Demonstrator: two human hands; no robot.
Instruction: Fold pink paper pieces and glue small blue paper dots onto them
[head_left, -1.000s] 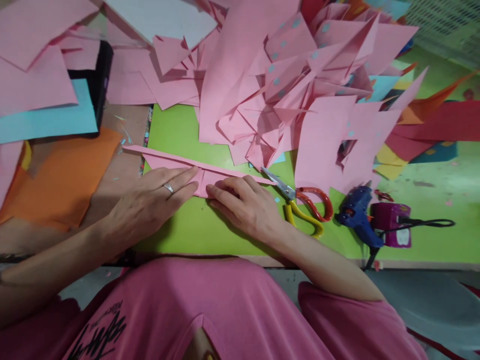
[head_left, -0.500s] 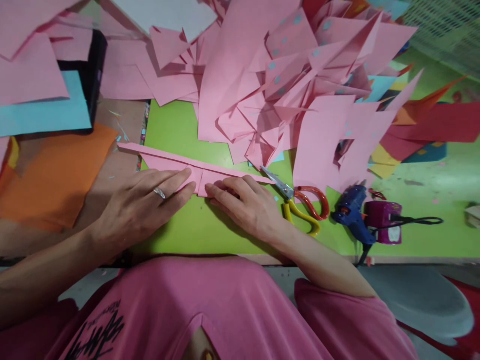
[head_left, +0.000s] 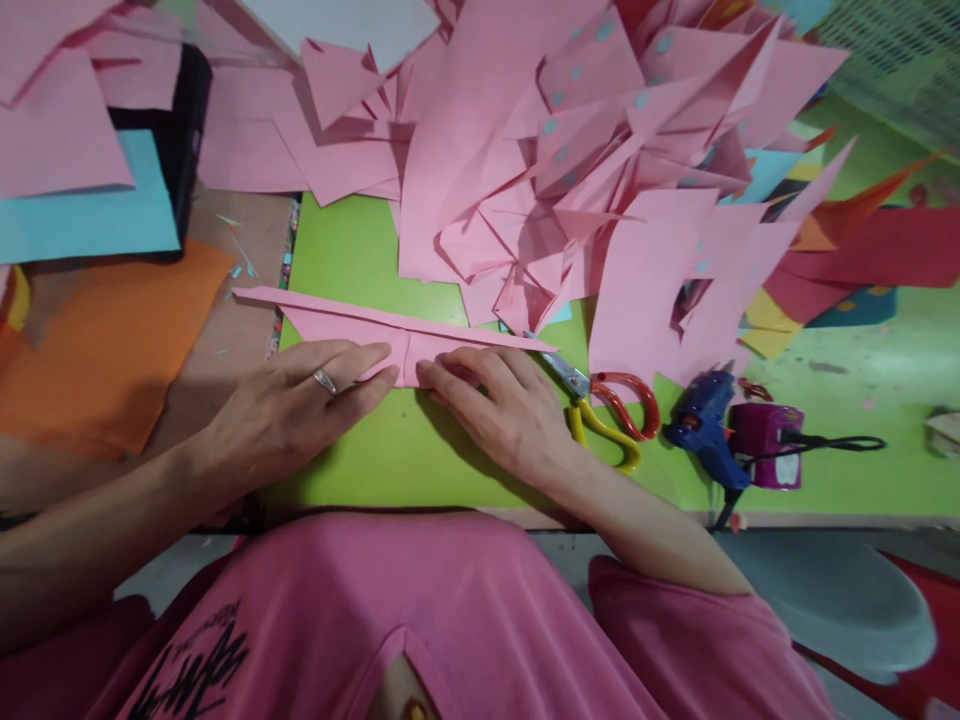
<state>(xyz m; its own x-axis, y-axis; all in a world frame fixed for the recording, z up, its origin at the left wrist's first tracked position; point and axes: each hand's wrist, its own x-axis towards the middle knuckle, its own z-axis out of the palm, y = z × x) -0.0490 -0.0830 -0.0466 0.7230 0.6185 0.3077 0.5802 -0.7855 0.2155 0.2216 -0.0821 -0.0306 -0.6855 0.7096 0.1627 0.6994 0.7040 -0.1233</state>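
A folded sheet of pink paper (head_left: pixel 405 345) lies low over the green tabletop, with a long narrow strip folded along its far edge and a crease near its middle. My left hand (head_left: pixel 307 390), a ring on one finger, grips the paper's near left part, thumb and fingers together. On the right part, my right hand (head_left: pixel 502 410) holds the near edge with bent fingers; some fingertips are hidden by the hand. Just beyond my right hand lie scissors (head_left: pixel 574 385) with one red and one yellow handle; the strip's right end reaches their blades.
Pink folded papers (head_left: pixel 517 230) pile up at the back. A blue glue gun (head_left: pixel 701 425) and a purple plug-like block (head_left: pixel 765 445) with a black cord sit at the right. To the left are orange paper (head_left: pixel 112 350), light blue paper (head_left: pixel 82 220) and a black tray-like object (head_left: pixel 193 140).
The right end of the folded strip has risen slightly in view and levelled out. Both hands have shifted a little to the right, still on the paper.
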